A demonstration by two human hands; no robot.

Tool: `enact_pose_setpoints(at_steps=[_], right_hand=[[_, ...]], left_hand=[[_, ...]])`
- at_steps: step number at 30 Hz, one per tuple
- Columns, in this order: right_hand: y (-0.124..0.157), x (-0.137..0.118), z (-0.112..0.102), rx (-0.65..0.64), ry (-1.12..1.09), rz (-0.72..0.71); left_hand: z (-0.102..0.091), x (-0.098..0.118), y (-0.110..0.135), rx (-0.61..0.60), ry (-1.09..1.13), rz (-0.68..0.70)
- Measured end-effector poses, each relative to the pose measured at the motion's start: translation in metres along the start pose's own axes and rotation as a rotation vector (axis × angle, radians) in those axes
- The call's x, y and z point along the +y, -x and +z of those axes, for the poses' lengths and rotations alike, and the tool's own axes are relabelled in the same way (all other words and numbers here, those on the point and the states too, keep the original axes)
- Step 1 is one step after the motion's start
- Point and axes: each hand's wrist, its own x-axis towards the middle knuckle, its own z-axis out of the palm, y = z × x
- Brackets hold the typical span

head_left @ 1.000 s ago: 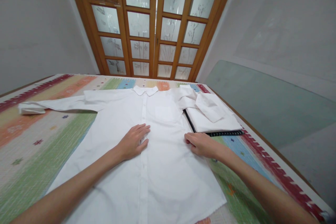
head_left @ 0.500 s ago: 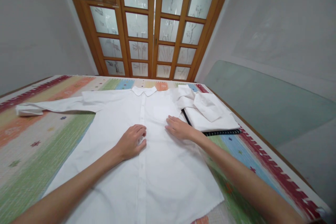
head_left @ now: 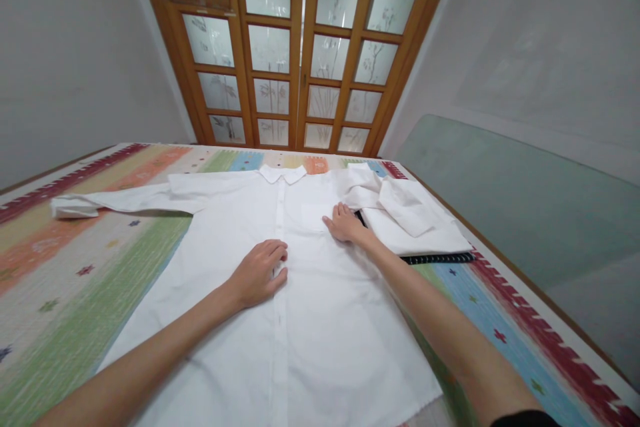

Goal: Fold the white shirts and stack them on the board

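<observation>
A white button-up shirt (head_left: 300,333) lies flat, front up, on a table covered with a striped multicoloured cloth (head_left: 75,267). My left hand (head_left: 260,272) rests palm down on the shirt beside the button placket, fingers slightly curled. My right hand (head_left: 343,223) lies flat on the shirt's chest pocket area, fingers stretched out, close to the right armpit. The shirt's left sleeve (head_left: 115,201) stretches out to the left. Its right sleeve (head_left: 395,203) is bunched over a folded white garment (head_left: 425,233).
The folded white garment sits on a black spiral-bound notebook (head_left: 440,257) near the table's right edge. Wooden doors with frosted glass panes (head_left: 300,47) stand behind the table. A pale green surface (head_left: 525,200) lies to the right, below the wall.
My right hand has slid from the shirt's right side edge up and inward to the chest pocket area. My left hand has stayed by the placket.
</observation>
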Motion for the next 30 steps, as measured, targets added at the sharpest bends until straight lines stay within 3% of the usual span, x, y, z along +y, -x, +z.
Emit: enact_pose_setpoints(at_steps=[8,18,30], right_hand=[[-0.008,-0.004,0.005,0.074,-0.032,0.045],[0.016,-0.002,0.002,-0.037,-0.086,-0.243],[0.012,0.001,0.002,-0.019,-0.101,-0.281]], left_hand=[[0.000,0.000,-0.001,-0.002,-0.004,-0.001],[0.000,0.000,-0.001,0.004,0.004,0.014],[-0.001,0.001,-0.001,0.002,0.006,-0.005]])
